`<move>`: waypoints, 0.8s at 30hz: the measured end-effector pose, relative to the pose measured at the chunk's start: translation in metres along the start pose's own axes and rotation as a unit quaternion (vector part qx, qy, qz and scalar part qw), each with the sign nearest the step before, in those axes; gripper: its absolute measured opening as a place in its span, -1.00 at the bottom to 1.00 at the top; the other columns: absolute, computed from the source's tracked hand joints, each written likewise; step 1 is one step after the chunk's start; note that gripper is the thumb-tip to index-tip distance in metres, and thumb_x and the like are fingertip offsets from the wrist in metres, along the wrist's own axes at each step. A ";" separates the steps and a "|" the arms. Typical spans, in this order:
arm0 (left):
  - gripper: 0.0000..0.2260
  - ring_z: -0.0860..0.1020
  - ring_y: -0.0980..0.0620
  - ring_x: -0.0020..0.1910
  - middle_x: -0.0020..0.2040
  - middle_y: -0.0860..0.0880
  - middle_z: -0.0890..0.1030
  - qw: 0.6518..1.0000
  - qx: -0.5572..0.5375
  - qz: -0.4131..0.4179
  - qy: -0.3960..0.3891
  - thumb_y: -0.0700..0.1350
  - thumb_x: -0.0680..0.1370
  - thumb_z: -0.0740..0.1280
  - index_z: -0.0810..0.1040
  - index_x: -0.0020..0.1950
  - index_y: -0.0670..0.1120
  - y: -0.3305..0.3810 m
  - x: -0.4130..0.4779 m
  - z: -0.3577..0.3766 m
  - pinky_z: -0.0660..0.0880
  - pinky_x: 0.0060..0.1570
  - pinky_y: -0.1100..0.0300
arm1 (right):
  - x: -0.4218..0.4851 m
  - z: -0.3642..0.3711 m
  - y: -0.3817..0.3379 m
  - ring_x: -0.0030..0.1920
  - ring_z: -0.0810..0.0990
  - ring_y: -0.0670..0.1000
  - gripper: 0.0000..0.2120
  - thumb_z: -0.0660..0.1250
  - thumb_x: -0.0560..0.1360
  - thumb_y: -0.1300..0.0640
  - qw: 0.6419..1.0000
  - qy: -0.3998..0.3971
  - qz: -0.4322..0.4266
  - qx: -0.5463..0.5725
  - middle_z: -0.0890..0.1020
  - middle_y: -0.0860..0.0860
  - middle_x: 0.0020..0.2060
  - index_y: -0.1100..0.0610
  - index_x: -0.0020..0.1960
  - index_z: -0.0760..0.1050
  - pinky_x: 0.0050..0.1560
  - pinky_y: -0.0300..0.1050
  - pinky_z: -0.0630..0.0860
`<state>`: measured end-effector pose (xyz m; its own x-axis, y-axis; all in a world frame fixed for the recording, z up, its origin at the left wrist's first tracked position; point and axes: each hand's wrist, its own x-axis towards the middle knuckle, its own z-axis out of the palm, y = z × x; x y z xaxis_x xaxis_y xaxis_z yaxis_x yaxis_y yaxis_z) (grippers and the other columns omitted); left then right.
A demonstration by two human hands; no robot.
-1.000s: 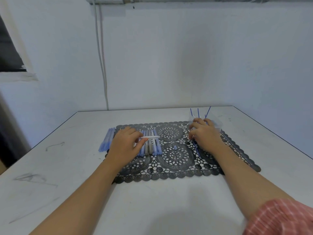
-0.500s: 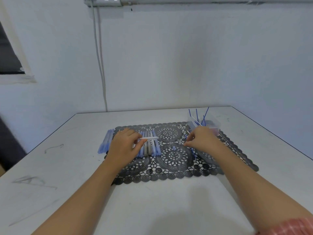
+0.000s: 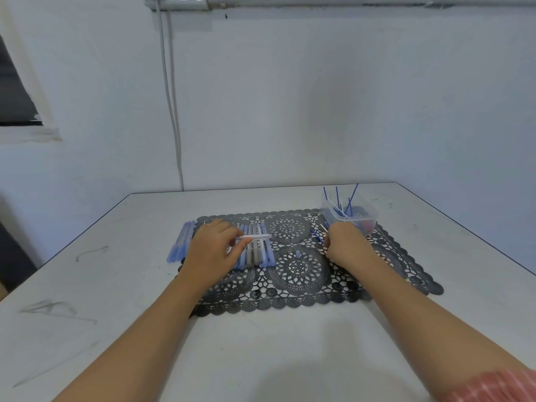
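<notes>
Since 1.0 s ago: the right hand (image 3: 346, 246) has come away from the clear tub (image 3: 366, 219) and now sits just short of it, over the black lace mat (image 3: 298, 297). The left hand (image 3: 211, 253) has stayed where it was.

Left hand: thumb and fingers curled in a pinch on a white pen barrel (image 3: 256, 236). The barrel lies level and points across towards the right hand. It crosses above the row of pens (image 3: 259, 253) that lies on the mat just beyond the left fingertips.

Right hand: fingers curled tight, knuckles up. A thin refill (image 3: 322, 227) juts from its fingertips on the side towards the left hand and appears pinched there; the grip itself is hidden by the back of the hand.

Between the two hands, on the mat: one small blue piece (image 3: 298, 253), touching neither hand.

Beyond the right hand: the tub, with blue refills (image 3: 336, 195) standing out of it at slants.

Outboard of the left hand: more blue pens (image 3: 181, 242), side by side, partly off the mat on the white table (image 3: 261, 343).
</notes>
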<state>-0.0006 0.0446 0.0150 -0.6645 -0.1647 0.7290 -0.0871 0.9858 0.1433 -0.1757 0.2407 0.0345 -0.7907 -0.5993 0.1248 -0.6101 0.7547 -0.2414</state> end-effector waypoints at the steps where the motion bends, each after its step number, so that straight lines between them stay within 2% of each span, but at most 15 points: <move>1: -0.67 0.42 0.10 -0.31 -0.33 0.08 0.52 1.000 0.000 0.000 -0.001 0.12 0.50 0.18 0.62 -0.17 -0.08 0.000 0.000 0.000 0.37 -0.25 0.20 | 0.001 0.000 0.003 -0.12 0.60 0.09 -0.77 0.25 0.41 0.36 1.000 0.013 0.008 0.009 0.64 0.13 -0.13 0.23 0.01 0.59 -0.04 -0.02 0.57; 6: -0.66 0.43 0.09 -0.30 -0.33 0.08 0.53 1.000 -0.001 -0.003 -0.004 0.12 0.50 0.18 0.62 -0.17 -0.08 0.001 0.000 0.000 0.37 -0.25 0.19 | 0.003 0.000 0.012 -0.18 0.58 0.10 -0.79 0.29 0.41 0.32 0.997 0.061 0.038 0.021 0.62 0.12 -0.17 0.21 0.01 0.61 -0.16 -0.09 0.56; 11: -0.67 0.42 0.10 -0.30 -0.33 0.08 0.52 1.000 -0.001 -0.005 -0.003 0.12 0.50 0.18 0.62 -0.17 -0.07 0.002 -0.001 -0.001 0.35 -0.24 0.21 | 0.003 0.000 0.010 -0.28 0.46 0.05 -0.82 0.28 0.42 0.32 0.996 0.079 0.044 0.003 0.50 0.06 -0.27 0.19 -0.03 0.61 -0.26 -0.13 0.47; 17: -0.67 0.43 0.09 -0.30 -0.34 0.08 0.53 1.000 0.005 -0.008 -0.005 0.11 0.50 0.19 0.62 -0.17 -0.08 0.002 -0.001 0.000 0.38 -0.24 0.20 | 0.006 0.002 0.014 -0.15 0.57 0.10 -0.80 0.28 0.42 0.32 0.995 0.088 0.054 0.010 0.60 0.10 -0.14 0.17 -0.02 0.60 -0.20 -0.08 0.52; 24: -0.66 0.44 0.10 -0.30 -0.33 0.08 0.53 1.000 0.004 -0.011 -0.011 0.13 0.50 0.18 0.63 -0.15 -0.07 0.002 0.000 0.000 0.40 -0.23 0.19 | 0.007 0.003 0.014 -0.20 0.56 0.08 -0.82 0.29 0.40 0.29 0.994 0.089 0.057 0.024 0.60 0.09 -0.15 0.16 -0.04 0.61 -0.26 -0.12 0.50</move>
<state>-0.0007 0.0466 0.0147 -0.6787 -0.1851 0.7107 -0.1074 0.9823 0.1533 -0.1894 0.2466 0.0290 -0.8538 -0.4509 0.2605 -0.5161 0.7990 -0.3087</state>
